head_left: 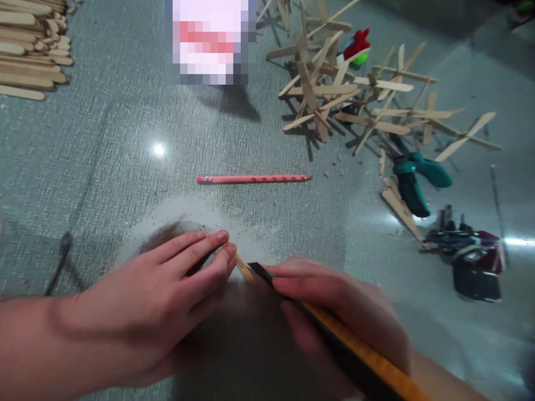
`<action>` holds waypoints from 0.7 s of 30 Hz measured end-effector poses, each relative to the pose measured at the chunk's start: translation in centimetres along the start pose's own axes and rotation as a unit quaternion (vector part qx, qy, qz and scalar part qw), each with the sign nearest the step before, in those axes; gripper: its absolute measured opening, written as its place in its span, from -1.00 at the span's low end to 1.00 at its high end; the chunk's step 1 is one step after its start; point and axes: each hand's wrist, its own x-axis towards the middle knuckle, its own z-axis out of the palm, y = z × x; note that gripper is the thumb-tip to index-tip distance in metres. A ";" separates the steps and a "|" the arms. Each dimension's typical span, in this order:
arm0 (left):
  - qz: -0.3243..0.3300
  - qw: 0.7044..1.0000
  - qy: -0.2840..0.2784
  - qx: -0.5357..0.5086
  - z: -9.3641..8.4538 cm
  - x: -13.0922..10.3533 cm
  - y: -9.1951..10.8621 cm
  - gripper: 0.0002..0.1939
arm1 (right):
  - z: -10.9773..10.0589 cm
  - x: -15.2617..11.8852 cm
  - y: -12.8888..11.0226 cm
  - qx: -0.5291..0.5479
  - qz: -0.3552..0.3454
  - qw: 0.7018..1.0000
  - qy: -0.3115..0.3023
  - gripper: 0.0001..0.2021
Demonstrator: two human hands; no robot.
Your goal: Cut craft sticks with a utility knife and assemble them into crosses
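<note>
My left hand (179, 289) presses its fingertips together on a small wooden stick (244, 268), whose free end points down and right. In my right hand (338, 306) is a utility knife (359, 351) with an orange and black handle. Its dark blade tip lies just right of the stick's free end; whether they touch I cannot tell. A pink pencil (254, 179) lies flat beyond both hands. Pale dust lies on the table around my left fingers, with a dark patch behind them.
Wooden sticks (29, 50) are piled at the far left. Crossed-stick pieces (311, 92) stand at the back right, near a red and green object (357, 47). Teal-handled pliers (412, 178) and a cluster of dark tools (463, 250) lie on the right. A pixelated object (209, 39) is at the back.
</note>
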 end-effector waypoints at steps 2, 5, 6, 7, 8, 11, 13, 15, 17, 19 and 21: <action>0.003 1.000 -0.005 0.003 0.0 0.0 0.0 -0.40 | 0.2 0.4 0.0 0.018 -0.014 1.000 0.001 -0.65; 0.005 1.000 -0.012 0.007 -0.1 0.1 0.0 -0.36 | 0.6 0.8 0.2 0.027 -0.022 0.999 -0.002 -0.69; 0.005 1.000 -0.013 0.009 -0.1 0.1 0.0 -0.35 | 0.8 0.7 0.2 0.028 -0.021 0.999 0.000 -0.70; 0.005 1.000 -0.012 0.010 -0.1 0.1 0.0 -0.34 | 0.9 0.7 0.3 0.030 -0.017 0.999 0.003 -0.71; 0.004 1.000 -0.011 0.010 -0.1 0.2 0.0 -0.33 | 0.9 0.6 0.3 0.032 -0.015 0.999 0.002 -0.71; 0.003 1.000 -0.008 0.009 -0.1 0.2 0.0 -0.32 | 0.9 0.5 0.3 0.036 -0.017 0.999 -0.005 -0.70; 0.003 1.000 -0.008 0.009 -0.1 0.2 0.1 -0.31 | 0.9 0.5 0.2 0.033 -0.019 0.999 -0.008 -0.70; 0.003 1.000 -0.009 0.009 -0.1 0.1 0.0 -0.30 | 0.9 0.7 0.2 0.026 -0.018 0.999 0.000 -0.69; 0.005 1.000 -0.010 0.006 0.0 0.1 0.0 -0.31 | 0.9 0.7 0.2 0.021 -0.021 1.000 0.001 -0.68; 0.006 1.000 -0.006 0.001 0.0 0.1 0.0 -0.31 | 0.8 0.5 0.3 0.022 -0.025 0.999 -0.010 -0.69; 0.004 1.000 -0.002 -0.002 0.1 0.0 0.0 -0.31 | 0.7 0.0 0.4 0.027 -0.018 0.999 -0.027 -0.70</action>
